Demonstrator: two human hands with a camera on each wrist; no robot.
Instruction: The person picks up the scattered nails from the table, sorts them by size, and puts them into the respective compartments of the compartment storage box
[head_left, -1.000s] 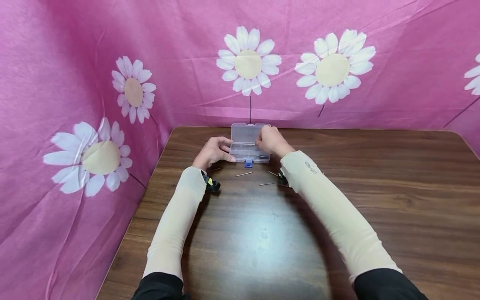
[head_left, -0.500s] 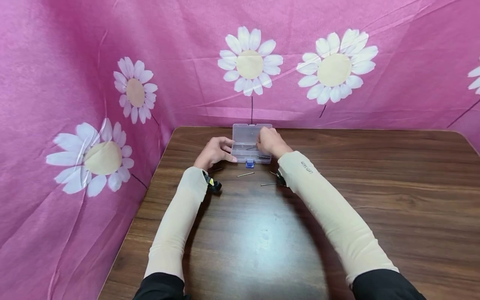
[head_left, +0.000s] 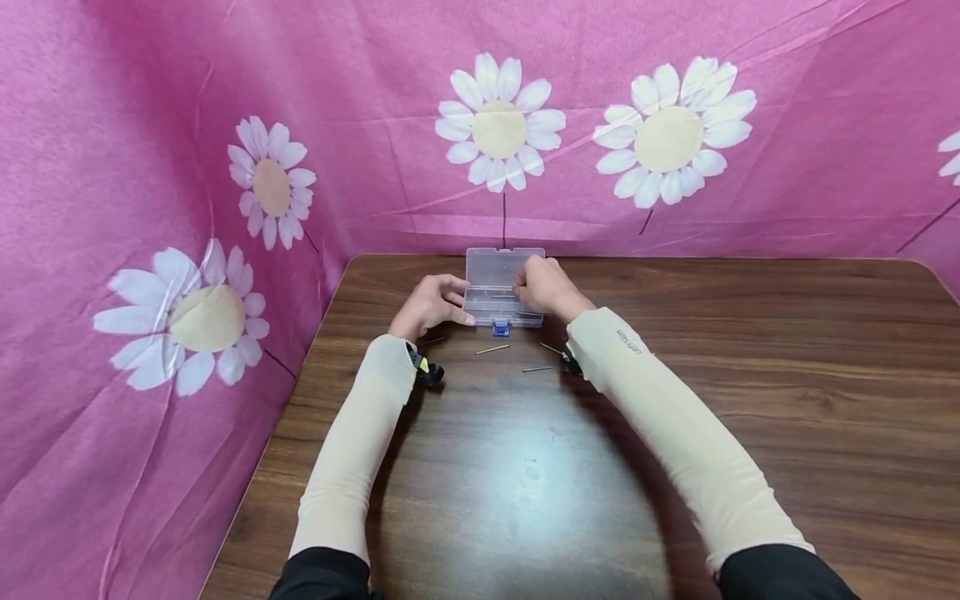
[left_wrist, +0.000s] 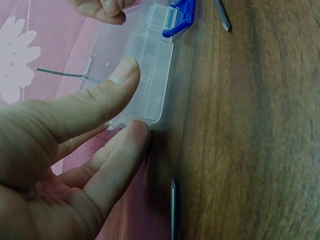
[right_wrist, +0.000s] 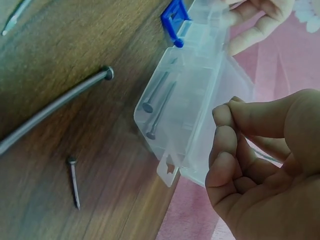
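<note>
A clear plastic compartment box [head_left: 487,305] with a blue latch [head_left: 501,327] stands with its lid [head_left: 495,267] raised at the table's far edge. My left hand [head_left: 429,307] grips its left end, thumb at the front corner and fingers behind. Over the right half of the box, my right hand [head_left: 546,286] has its thumb and fingertips drawn together; I cannot tell whether a nail sits between them. Just left of those fingertips a nail [head_left: 504,297] shows inside the back part of the box. Two nails [right_wrist: 162,110] show through the front wall in the right wrist view.
Loose nails lie on the wooden table [head_left: 480,500] in front of the box, including one nail [head_left: 492,349] at the middle and another nail [head_left: 537,368] to its right. A pink daisy-printed cloth [head_left: 375,167] hangs right behind the table's far edge.
The nail beside my right fingertips has come into fuller view and now lies level along the box. My right forearm has shifted slightly right; my left hand keeps its grip on the box.
</note>
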